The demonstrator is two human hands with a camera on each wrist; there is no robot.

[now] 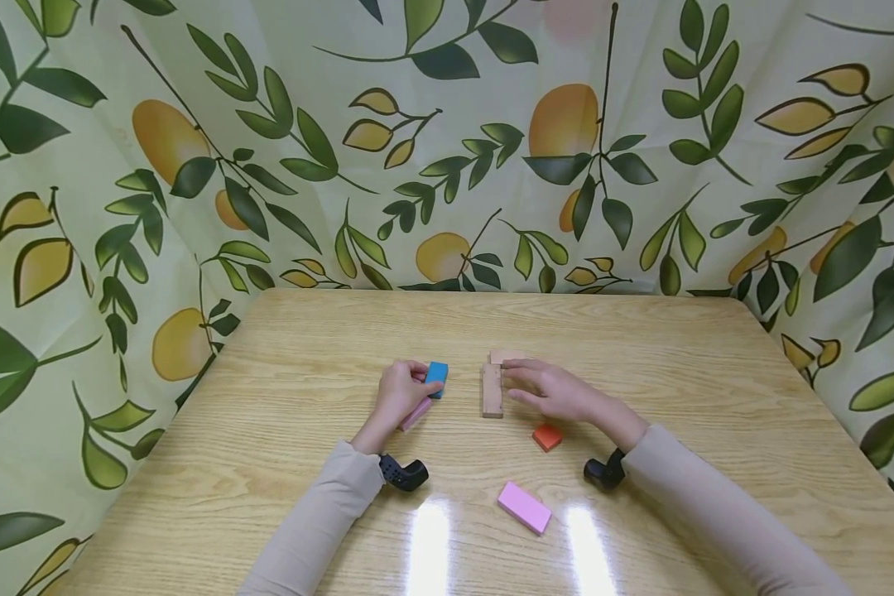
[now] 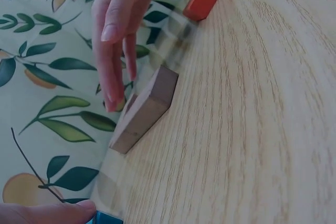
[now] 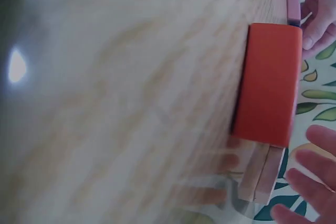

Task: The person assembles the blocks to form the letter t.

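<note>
In the head view my left hand (image 1: 399, 391) pinches a blue block (image 1: 437, 374), thumb in front and fingers behind. Partly covered by that hand, a darker pink block (image 1: 415, 415) lies on the table. My right hand (image 1: 550, 389) hovers with spread fingers just right of a plain wooden block (image 1: 492, 392), holding nothing. Behind these fingers lies a second, paler wooden block (image 1: 507, 357), partly hidden. The left wrist view catches only my left thumb (image 2: 52, 213) on the blue block's edge (image 2: 108, 218). A red block (image 3: 269, 83) looms large in the right wrist view.
Nearer me on the wooden table (image 1: 328, 331) are the small red block and a light pink block (image 1: 525, 508). Black wrist devices (image 1: 404, 473) sit below both wrists. A leaf-and-fruit patterned cloth (image 1: 447, 165) hangs along the table's back and sides.
</note>
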